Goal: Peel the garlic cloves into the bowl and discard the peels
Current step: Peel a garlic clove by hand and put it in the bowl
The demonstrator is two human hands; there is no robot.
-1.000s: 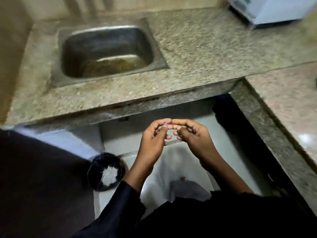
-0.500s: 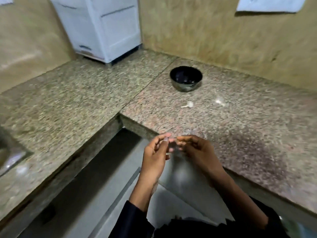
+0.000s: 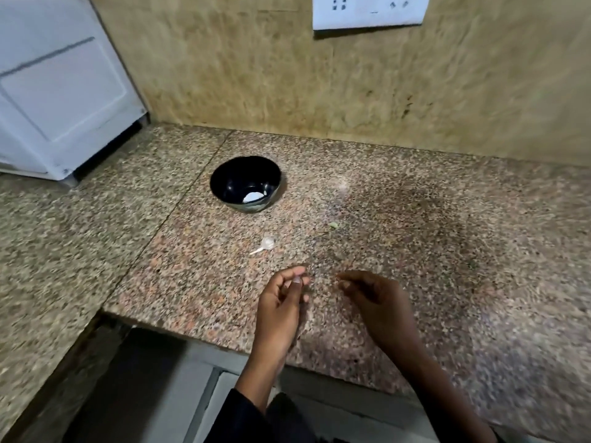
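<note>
Left hand [image 3: 281,295] was held over the surface [image 3: 415,251], fingers curled, thumb to fingertip; anything pinched could not be told. Right hand [image 3: 374,298] was loosely curled, apparently empty. Garlic clove [image 3: 267,243] lay near the bowl [image 3: 245,183], probably kept within reach; something white sat inside

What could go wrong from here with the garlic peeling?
1. The garlic clove lies loose on the granite counter, nearer the corner edge than the black bowl; a careless reach by the left hand might knock it off.
2. Both hands, including the right hand, look blurred, so any peel bits they carry could drop onto the speckled counter unnoticed.
</note>
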